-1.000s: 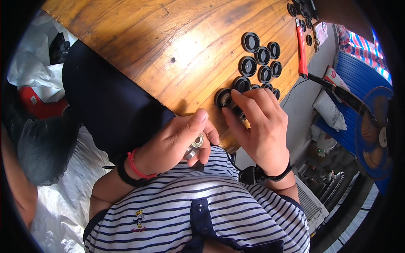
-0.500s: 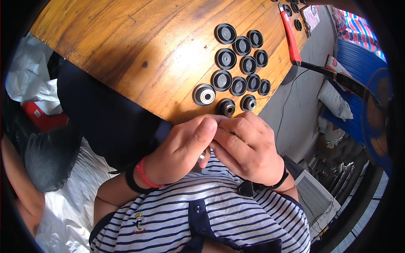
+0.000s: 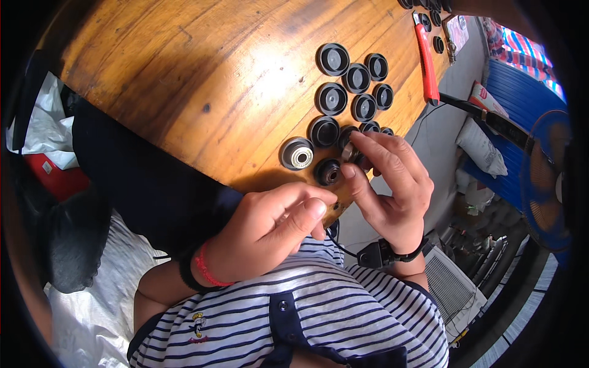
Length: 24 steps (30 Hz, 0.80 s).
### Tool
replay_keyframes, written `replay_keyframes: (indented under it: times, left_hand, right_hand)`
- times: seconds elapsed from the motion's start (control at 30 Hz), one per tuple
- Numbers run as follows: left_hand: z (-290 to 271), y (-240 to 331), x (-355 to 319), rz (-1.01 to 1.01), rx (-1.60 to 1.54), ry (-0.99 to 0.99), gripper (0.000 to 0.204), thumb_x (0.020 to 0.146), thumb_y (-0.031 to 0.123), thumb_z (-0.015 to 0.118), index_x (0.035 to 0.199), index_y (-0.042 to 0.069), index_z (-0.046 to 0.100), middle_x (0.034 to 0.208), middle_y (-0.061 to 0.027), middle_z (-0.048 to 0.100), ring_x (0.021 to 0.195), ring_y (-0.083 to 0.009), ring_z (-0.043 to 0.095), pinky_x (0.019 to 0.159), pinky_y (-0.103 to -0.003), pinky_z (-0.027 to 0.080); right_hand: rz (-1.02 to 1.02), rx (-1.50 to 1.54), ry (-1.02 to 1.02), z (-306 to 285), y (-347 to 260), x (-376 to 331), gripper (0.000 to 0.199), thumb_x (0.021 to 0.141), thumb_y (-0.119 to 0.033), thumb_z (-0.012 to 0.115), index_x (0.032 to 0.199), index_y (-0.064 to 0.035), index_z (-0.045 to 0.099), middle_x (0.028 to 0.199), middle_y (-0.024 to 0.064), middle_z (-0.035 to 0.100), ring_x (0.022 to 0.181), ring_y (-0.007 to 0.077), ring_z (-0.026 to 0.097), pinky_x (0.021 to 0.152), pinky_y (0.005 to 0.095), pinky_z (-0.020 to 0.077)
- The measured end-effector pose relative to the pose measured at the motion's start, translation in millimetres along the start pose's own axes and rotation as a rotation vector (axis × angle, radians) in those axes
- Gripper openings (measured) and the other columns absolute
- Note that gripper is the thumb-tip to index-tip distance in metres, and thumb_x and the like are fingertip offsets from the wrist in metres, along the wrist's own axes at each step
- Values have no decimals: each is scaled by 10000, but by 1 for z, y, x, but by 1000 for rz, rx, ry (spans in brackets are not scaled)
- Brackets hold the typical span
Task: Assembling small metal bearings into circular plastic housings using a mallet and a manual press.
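My right hand [image 3: 392, 190] is over the table's near edge, pinching a small round metal bearing [image 3: 350, 152] between thumb and fingers. Left of it, a shiny bearing [image 3: 301, 157] sits in a black round cap [image 3: 287, 147]. A darker bearing [image 3: 332, 176] sits in another black cap [image 3: 319, 169]. My left hand [image 3: 276, 224] is curled near the table's edge with its thumb on top; its palm and whatever it holds are hidden. Several black caps [image 3: 331, 99] lie face up beyond my right hand, which partly covers the nearest ones.
The wooden table [image 3: 153, 73] stretches to the far left. A red utility knife [image 3: 424, 58] lies near its right edge. To the right are a fan [image 3: 546, 178], a blue panel [image 3: 509, 92] and a white sack [image 3: 483, 146]. White plastic sheeting [image 3: 92, 313] lies at the lower left.
My hands were together at the table's edge and have parted. The right has moved forward over the caps with a bearing in its fingers. The left has stayed near the edge.
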<state>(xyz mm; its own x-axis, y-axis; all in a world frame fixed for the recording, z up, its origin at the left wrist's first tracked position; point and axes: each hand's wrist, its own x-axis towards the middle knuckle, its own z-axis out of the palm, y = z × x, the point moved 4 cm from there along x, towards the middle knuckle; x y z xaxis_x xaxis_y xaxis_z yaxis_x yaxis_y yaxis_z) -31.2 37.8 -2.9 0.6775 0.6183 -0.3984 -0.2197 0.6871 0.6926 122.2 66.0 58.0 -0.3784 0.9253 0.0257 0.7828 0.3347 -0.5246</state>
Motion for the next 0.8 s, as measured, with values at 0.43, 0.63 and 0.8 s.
replay_keyframes:
  times: [0.43, 0.63, 0.8]
  left_hand:
    - [-5, 1, 4, 54, 40, -116, 250, 995, 193, 511, 1126, 6, 611, 776, -36, 661, 627, -36, 555, 570, -188, 446]
    - [-5, 0, 3, 54, 50, -130, 263, 996, 217, 516, 1121, 6, 611, 776, -36, 658, 633, -37, 558, 577, -189, 449]
    - [-4, -6, 2, -3, -160, -112, 331, 1031, 269, 439, 1137, -7, 590, 797, -59, 616, 632, -64, 527, 536, -198, 420]
  right_hand:
    - [-86, -212, -1, 12, 4, 23, 358, 698, -28, 754, 1040, -3, 653, 961, 109, 605, 772, 270, 595, 656, 345, 503]
    - [-41, -255, -29, 14, -1, 23, 378, 680, 7, 757, 1046, -17, 666, 949, 100, 622, 781, 253, 605, 657, 345, 496]
    - [-18, -231, 3, 16, -3, 18, 384, 703, -2, 757, 1076, -7, 666, 935, 98, 610, 772, 250, 598, 661, 338, 492]
